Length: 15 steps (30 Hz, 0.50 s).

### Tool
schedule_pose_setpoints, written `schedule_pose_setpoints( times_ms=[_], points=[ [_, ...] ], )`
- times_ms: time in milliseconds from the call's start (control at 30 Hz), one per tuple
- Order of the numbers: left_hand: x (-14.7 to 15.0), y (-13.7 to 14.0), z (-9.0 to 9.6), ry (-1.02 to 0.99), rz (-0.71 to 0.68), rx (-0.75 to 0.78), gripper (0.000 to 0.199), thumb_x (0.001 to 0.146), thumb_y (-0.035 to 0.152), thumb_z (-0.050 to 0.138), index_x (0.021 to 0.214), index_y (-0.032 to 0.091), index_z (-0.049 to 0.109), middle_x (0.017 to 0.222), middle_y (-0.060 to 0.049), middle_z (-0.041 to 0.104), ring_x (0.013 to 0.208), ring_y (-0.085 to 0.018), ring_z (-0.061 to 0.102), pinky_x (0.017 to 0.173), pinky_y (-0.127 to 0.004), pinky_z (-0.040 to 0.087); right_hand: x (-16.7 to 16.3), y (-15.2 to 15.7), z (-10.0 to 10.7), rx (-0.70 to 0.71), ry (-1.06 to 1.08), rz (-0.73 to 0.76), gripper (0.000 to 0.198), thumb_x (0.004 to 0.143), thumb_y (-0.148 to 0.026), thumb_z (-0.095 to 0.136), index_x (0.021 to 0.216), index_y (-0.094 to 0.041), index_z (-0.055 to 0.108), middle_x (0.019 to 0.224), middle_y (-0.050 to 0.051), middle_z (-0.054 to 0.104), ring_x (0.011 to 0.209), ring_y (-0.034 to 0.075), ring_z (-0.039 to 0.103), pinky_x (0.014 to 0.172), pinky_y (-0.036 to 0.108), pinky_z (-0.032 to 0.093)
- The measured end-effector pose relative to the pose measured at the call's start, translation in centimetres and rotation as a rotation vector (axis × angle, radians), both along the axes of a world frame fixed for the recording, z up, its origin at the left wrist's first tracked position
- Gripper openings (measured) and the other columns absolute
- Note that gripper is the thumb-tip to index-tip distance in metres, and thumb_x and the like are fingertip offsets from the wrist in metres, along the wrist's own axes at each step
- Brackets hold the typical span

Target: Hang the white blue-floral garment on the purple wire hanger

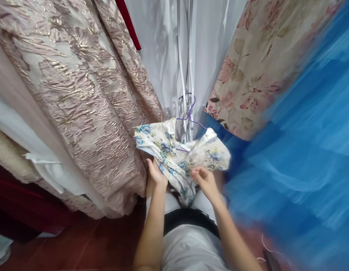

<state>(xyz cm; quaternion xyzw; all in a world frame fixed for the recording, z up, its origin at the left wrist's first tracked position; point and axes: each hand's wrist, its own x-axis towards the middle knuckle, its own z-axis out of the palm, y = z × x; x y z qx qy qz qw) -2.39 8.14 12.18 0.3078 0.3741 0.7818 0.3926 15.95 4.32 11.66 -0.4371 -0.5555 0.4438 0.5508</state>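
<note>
White shirt (193, 244) is seen nearest. On the purple hanger (189, 117), a probably light, soft floral garment (178, 162) is draped, best grasped by its shoulders. Below the hanger, its cloth is met by the curled right hand (207, 183) and half-hidden left hand (157, 175); whether either pinches cannot be told.

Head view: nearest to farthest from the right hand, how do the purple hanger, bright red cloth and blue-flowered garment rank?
1. Blue-flowered garment, at the right hand.
2. Purple hanger, at the garment's neckline.
3. Bright red cloth, upper left.

Perhaps a dress shop: long gowns (78, 94) hang close.
</note>
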Motion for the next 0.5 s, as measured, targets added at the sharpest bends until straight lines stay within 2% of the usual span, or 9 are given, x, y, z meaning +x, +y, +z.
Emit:
schedule_pose_setpoints(
  times_ms=[33,100,167,200,333,400,500],
  points=[
    [-0.4,-0.3,-0.1,-0.002,0.015,0.019,0.077,0.095,0.077,0.034,0.131,0.015,0.063,0.138,-0.017,0.062,0.132,-0.028,0.058,0.114,-0.040,0.046,-0.3,0.3,-0.4,-0.006,-0.016,-0.005,0.032,0.083,-0.049,0.067,0.086,-0.017,0.070,0.071,0.005,0.069,0.066,0.019,0.062,0.063,0.030,0.048],
    [-0.9,-1.1,-0.3,0.041,0.050,0.037,0.071,0.090,0.073,0.052,0.132,0.017,0.063,0.140,-0.014,0.062,0.138,-0.028,0.054,0.118,-0.036,0.042,-1.0,0.7,-1.0,-0.014,-0.056,-0.003,0.033,0.085,-0.048,0.064,0.093,-0.017,0.072,0.069,0.004,0.068,0.065,0.019,0.061,0.061,0.029,0.047],
    [-0.8,-1.8,-0.7,0.109,0.061,-0.006,0.060,0.083,0.054,0.073,0.132,0.020,0.063,0.138,-0.011,0.065,0.136,-0.028,0.055,0.115,-0.035,0.044,-1.9,0.9,-1.5,-0.024,-0.104,0.024,0.034,0.087,-0.048,0.062,0.095,-0.016,0.072,0.065,0.002,0.065,0.060,0.017,0.058,0.057,0.028,0.044],
    [-0.5,-2.0,-1.1,0.126,0.053,-0.050,0.057,0.080,0.044,0.077,0.130,0.021,0.064,0.135,-0.010,0.067,0.133,-0.028,0.058,0.112,-0.035,0.047,-2.2,1.0,-1.8,-0.031,-0.127,0.045,0.034,0.088,-0.047,0.062,0.095,-0.015,0.072,0.063,0.001,0.063,0.058,0.016,0.056,0.055,0.027,0.042],
    [1.2,-2.1,-2.9,0.172,0.011,-0.214,0.041,0.076,0.028,0.072,0.116,0.020,0.068,0.113,-0.007,0.074,0.112,-0.026,0.068,0.097,-0.035,0.055,-2.6,1.0,-2.5,-0.059,-0.227,0.086,0.030,0.085,-0.043,0.063,0.093,-0.015,0.072,0.058,-0.003,0.059,0.051,0.014,0.052,0.054,0.026,0.039],
    [2.1,-2.1,-3.6,0.191,-0.021,-0.265,0.031,0.075,0.028,0.069,0.105,0.019,0.068,0.102,-0.005,0.074,0.103,-0.024,0.069,0.090,-0.034,0.056,-2.3,1.0,-2.7,-0.059,-0.285,0.027,0.028,0.084,-0.043,0.064,0.088,-0.016,0.071,0.057,-0.003,0.059,0.051,0.014,0.052,0.054,0.026,0.038],
    [2.8,-2.2,-3.9,0.133,-0.096,-0.308,0.026,0.071,0.027,0.067,0.095,0.018,0.065,0.097,-0.004,0.073,0.098,-0.024,0.069,0.086,-0.033,0.056,-1.8,1.2,-2.7,-0.030,-0.349,-0.130,0.027,0.083,-0.044,0.064,0.082,-0.017,0.068,0.058,-0.001,0.062,0.055,0.016,0.055,0.057,0.027,0.038]
  ],
)
